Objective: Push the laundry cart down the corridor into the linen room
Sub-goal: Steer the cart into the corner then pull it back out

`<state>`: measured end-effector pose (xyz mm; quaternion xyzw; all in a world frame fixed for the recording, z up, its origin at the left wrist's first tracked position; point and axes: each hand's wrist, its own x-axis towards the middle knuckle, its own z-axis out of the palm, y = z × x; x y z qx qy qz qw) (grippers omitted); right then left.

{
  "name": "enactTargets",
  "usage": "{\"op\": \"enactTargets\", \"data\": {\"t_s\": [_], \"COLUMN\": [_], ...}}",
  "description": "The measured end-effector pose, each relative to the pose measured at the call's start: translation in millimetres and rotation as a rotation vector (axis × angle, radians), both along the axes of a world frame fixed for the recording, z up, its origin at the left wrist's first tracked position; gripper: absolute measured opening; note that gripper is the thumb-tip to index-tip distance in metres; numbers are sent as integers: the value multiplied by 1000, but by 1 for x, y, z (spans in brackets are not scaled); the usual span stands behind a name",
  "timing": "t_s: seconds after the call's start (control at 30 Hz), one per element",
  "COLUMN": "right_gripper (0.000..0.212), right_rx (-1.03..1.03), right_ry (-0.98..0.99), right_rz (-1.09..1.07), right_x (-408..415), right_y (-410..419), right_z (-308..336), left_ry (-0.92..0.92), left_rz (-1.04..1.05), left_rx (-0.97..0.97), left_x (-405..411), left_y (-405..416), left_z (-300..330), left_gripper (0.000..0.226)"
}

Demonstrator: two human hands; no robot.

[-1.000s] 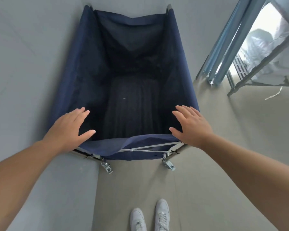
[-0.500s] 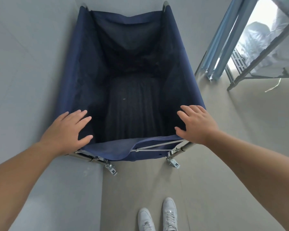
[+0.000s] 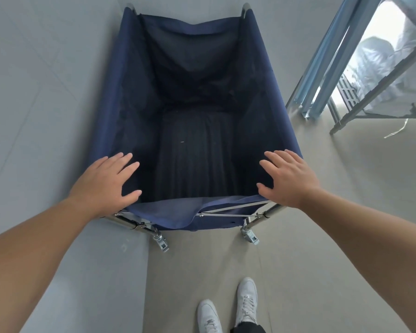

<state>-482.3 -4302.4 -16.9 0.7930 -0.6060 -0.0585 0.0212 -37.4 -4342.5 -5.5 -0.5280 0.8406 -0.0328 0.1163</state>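
A laundry cart (image 3: 178,213) with a navy fabric bag on a chrome frame stands in front of me, close along the wall on the left. Dark pleated cloth (image 3: 197,162) lies at the bottom of the bag. My left hand (image 3: 103,181) lies flat on the cart's near left corner with its fingers spread. On the near right corner my right hand (image 3: 288,179) rests the same way. Neither hand is curled around the frame. Two casters (image 3: 162,242) (image 3: 250,236) show under the near edge.
A grey wall (image 3: 34,92) runs close along the left side of the cart. At the upper right is a blue metal door frame (image 3: 322,68), with a metal rack (image 3: 346,116) and white bundles behind it. Beige floor spreads to the right, and my white shoes (image 3: 246,301) are below.
The cart and my feet have shifted slightly to the right in view. Both hands stay flat on the near corners.
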Motion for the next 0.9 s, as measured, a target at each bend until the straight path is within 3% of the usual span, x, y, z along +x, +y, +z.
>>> {"op": "enactTargets", "data": {"t_s": [0.9], "right_gripper": [61], "right_rx": [31], "right_ry": [61], "right_rz": [-46], "right_x": [-1], "right_y": [-6], "right_z": [-2], "left_ry": [0], "left_rz": [38], "left_rx": [5], "left_x": [-1], "left_y": [-5], "left_z": [-6], "left_gripper": [79]}}
